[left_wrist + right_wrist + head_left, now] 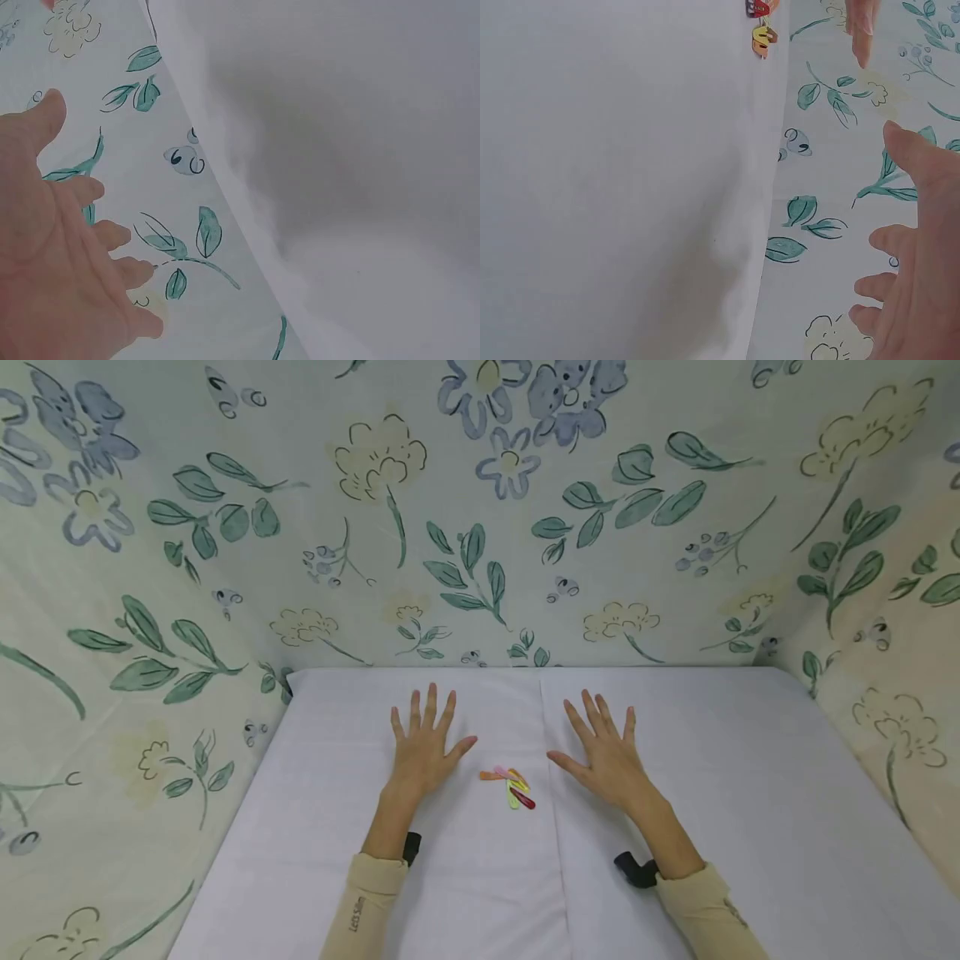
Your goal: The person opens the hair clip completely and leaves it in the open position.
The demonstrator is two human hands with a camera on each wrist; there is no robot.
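A small pile of several snap hair clips lies on the white cloth between my hands. Among them are an orange clip (489, 775), a yellow clip (520, 781), a light green clip (512, 797) and a dark red clip (524, 799), with a pink one across the top. My left hand (424, 753), fingers spread and palm down, is to the left of the pile. On the other side my right hand (609, 762) is spread the same way, its thumb pointing toward the clips. Both hands hold nothing. The right wrist view catches the clips (761, 37) at its top edge.
White cloth (300, 843) covers the table, with a seam running front to back right of the clips. Floral fabric (465, 477) hangs behind and along both sides. A black strap piece (636, 870) shows at my right wrist, another (412, 847) at my left.
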